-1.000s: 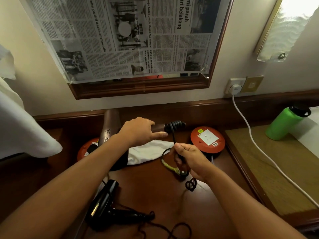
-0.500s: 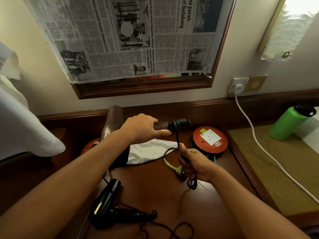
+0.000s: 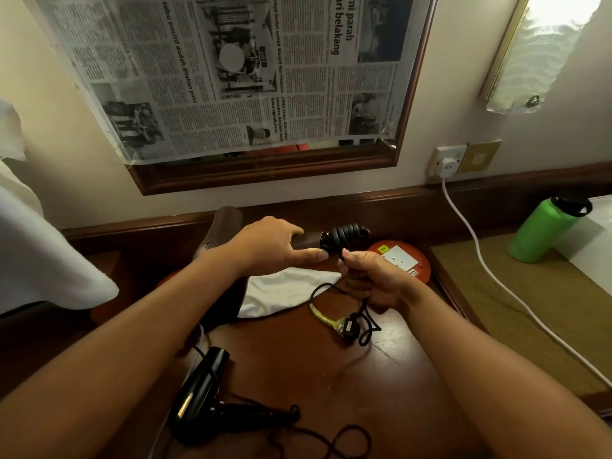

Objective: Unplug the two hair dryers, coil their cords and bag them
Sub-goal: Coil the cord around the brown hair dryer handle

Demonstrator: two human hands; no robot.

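A dark wooden desk (image 3: 298, 369) fills the lower view, with a newspaper-covered mirror (image 3: 231, 77) on the wall above it and a woven mat (image 3: 516, 293) on its right part. A white cloth (image 3: 39, 260) hangs at the left edge. The brown hair dryer (image 3: 222, 226) is the bigger of the two: its matte brown barrel stands behind the left forearm and its handle runs right towards a tight black coil (image 3: 344, 236) of cord wound round the handle's end. The left hand (image 3: 268, 246) grips that handle, fingers curled over it and the thumb stretched along it towards the coil. The right hand (image 3: 371, 276) is just beside, fingers clamped on the black cord (image 3: 364, 319) just below the coil; the rest of the cord loops down to its plug (image 3: 347, 326) lying on the desk beside a yellow-green tie (image 3: 323, 318). The black hair dryer (image 3: 202, 395) lies near the front edge, glossy with a gold strip on its barrel, its handle pointing right and its thin cord (image 3: 331, 438) trailing loose. A white bag (image 3: 284, 289) lies crumpled between the hands and the desk. An orange socket reel (image 3: 400, 260) sits behind the right hand, a green bottle (image 3: 543, 230) stands far right, and a white cable (image 3: 490, 270) runs from the wall socket (image 3: 447, 160) across the mat
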